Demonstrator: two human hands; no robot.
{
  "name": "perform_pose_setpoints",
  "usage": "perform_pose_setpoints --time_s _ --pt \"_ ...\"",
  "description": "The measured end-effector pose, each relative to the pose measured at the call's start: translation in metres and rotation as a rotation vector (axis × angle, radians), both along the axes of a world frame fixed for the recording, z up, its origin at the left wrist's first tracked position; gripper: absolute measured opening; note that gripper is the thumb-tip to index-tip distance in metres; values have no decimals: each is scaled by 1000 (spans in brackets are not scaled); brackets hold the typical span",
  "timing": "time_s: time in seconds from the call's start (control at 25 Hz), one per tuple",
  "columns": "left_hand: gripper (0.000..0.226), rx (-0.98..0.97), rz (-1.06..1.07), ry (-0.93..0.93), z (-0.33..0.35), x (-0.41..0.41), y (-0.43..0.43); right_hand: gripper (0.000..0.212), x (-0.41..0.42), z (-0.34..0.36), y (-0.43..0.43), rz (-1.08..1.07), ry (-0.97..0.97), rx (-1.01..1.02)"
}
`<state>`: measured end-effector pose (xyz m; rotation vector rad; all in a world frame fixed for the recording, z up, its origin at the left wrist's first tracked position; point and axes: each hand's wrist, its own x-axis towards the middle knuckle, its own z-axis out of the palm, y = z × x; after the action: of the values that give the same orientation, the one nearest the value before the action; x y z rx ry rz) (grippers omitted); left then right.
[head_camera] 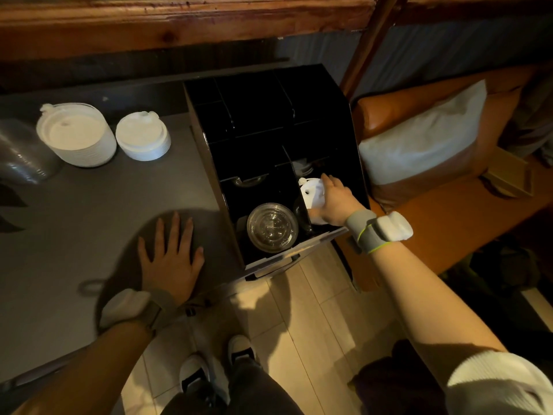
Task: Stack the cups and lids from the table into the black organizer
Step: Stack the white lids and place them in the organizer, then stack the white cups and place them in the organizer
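The right hand (335, 202) is closed around a small stack of white lids (312, 194), lowering it into the front right compartment of the black organizer (356, 163). The left hand (170, 259) lies flat and spread on the worktop (89, 211), just left of the organizer, holding nothing.

The front left compartment of the organizer already holds a stack of clear domed lids (273, 227). Two more stacks of white lids wait on the worktop well left of the organizer: a tall one (76, 134) and a shorter one (143, 140) beside it. Something clear and ribbed, probably nested cups (21, 157), lies at the far left edge.

To seat this stack well, I would keep it squeezed together until its bottom rests on the compartment floor or on whatever is already there, which the hand hides. Releasing early would likely let the lids fan out or tip against the divider. The steadying left hand seems worth keeping near the organizer, since the front of the organizer overhangs the worktop edge.
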<state>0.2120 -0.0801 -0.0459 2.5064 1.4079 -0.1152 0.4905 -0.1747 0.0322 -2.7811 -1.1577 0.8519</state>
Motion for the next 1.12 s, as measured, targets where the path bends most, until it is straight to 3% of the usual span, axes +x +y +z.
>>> perform_pose_setpoints --time_s 0.16,0.28,0.4,0.52,0.72,0.92,1.12 --pt "75 -52 -24 66 3 0 0 94 3 -1 -6 59 -45 -81" --pt "73 -133 -40 47 10 -2 7 89 -6 7 -10 83 -162 -5" --pt "61 -186 -69 -35 20 -5 23 65 -17 28 -8 101 -335 266" --pt "59 -101 24 -186 44 -7 43 38 -39 56 9 156 -451 573" --pt "60 125 114 -132 87 -17 97 36 -95 82 72 407 -395 775" --pt "62 262 123 -21 101 -30 143 35 -146 75 148 564 -314 680" --pt "77 218 16 97 88 -25 196 64 -169 32 229 406 -87 363"
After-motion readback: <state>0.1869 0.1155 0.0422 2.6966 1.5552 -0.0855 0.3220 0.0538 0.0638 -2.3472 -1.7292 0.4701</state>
